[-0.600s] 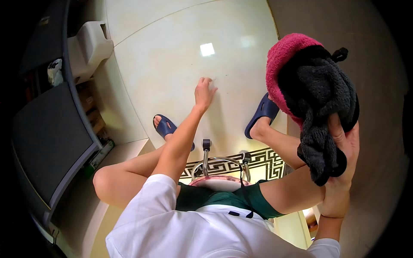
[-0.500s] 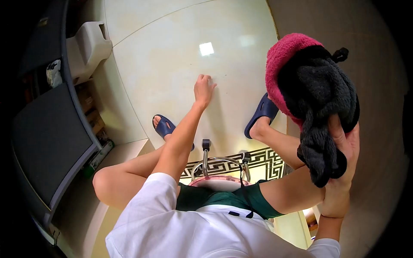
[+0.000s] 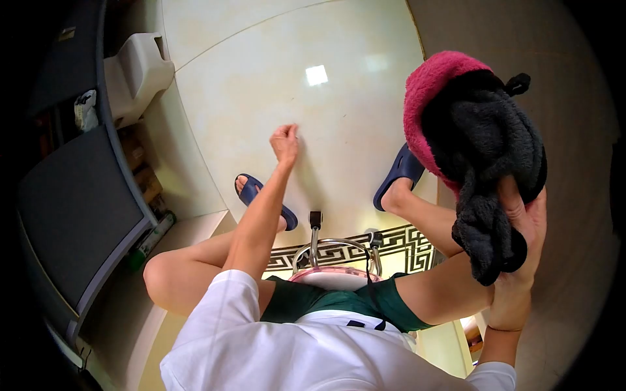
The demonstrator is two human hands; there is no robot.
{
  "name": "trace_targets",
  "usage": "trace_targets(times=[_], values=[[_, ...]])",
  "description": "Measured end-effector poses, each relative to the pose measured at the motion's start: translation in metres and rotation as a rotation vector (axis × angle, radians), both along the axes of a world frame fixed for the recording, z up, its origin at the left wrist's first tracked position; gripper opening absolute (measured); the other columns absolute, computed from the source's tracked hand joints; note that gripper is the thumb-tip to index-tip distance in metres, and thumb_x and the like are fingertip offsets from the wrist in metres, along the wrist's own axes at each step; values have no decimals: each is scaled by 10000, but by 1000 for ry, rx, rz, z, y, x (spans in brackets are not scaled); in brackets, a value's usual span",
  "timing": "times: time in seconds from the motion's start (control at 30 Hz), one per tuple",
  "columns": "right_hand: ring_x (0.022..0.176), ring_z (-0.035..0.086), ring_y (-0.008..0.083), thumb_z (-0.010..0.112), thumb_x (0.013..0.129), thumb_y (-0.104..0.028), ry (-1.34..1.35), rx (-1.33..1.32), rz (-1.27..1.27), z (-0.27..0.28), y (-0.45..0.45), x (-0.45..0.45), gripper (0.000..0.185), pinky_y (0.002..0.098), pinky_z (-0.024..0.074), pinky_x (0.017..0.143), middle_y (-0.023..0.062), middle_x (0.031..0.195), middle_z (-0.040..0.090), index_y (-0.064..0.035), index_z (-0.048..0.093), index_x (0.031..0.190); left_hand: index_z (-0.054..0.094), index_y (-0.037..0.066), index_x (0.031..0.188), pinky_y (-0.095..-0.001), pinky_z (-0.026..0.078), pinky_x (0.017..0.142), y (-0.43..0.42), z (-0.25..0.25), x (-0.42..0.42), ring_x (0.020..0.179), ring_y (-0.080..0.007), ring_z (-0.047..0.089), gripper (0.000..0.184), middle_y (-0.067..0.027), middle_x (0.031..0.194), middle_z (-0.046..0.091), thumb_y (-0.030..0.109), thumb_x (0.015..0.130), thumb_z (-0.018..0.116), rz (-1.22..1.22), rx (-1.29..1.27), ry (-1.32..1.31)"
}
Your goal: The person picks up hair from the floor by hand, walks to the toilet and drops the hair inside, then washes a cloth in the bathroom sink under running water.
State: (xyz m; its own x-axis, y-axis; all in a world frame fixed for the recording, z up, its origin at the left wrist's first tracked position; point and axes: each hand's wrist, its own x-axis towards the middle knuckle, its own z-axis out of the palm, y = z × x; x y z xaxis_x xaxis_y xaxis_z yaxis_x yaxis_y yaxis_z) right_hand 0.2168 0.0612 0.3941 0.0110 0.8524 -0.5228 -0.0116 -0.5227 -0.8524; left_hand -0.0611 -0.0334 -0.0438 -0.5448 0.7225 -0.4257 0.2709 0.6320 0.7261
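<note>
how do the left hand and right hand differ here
The left hand is curled closed with no object visible in it, while the right hand grips a fuzzy dark grey and pink item. The left hand is out over the pale floor; the right hand is off to the side, near the right thigh. Both hands are bare.

No readable text, no legible labels, brands, numbers or signs

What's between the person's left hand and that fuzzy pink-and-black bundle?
In the head view, mostly pale floor shows between the left hand and the fuzzy bundle, with a navy slipper near the bundle's edge.
</note>
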Motion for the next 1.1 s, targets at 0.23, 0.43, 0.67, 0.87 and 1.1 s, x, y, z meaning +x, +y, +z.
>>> trace_targets(times=[0.23,0.43,0.67,0.87,1.1], values=[[853,643,199,600,863,-189,2,-22,-32,-2,1,-2,384,285,549,751,138,1042,602,9,478,1169,572,-7,1091,-362,473,641,11,9,-43,811,-293,556,255,-132,915,554,79,856,525,-411,123,502],[838,643,189,597,865,-170,6,-19,10,-6,1,1,361,278,552,730,132,1030,604,8,483,1157,406,-35,1264,-366,474,629,-14,17,10,892,-267,525,463,-113,987,516,46,812,462,-716,-46,753],[850,633,179,603,862,-161,29,-31,-36,-5,-1,-2,348,275,541,738,119,1021,605,3,489,1146,292,-63,1330,-374,475,594,-53,37,74,846,-266,552,627,-133,986,526,97,771,527,-843,-112,560],[860,604,137,594,876,-181,-19,-42,49,-7,-1,4,380,238,502,734,91,1064,585,-10,476,1194,164,42,1412,-376,475,551,-40,47,83,678,-271,595,726,-139,984,547,105,794,540,-964,-375,489],[905,616,186,607,862,-167,26,-26,-20,-7,-1,3,372,284,519,779,125,1051,593,7,481,1166,128,210,1442,-368,443,523,9,17,81,652,-268,580,742,-115,924,530,107,815,510,-1144,-284,592]])
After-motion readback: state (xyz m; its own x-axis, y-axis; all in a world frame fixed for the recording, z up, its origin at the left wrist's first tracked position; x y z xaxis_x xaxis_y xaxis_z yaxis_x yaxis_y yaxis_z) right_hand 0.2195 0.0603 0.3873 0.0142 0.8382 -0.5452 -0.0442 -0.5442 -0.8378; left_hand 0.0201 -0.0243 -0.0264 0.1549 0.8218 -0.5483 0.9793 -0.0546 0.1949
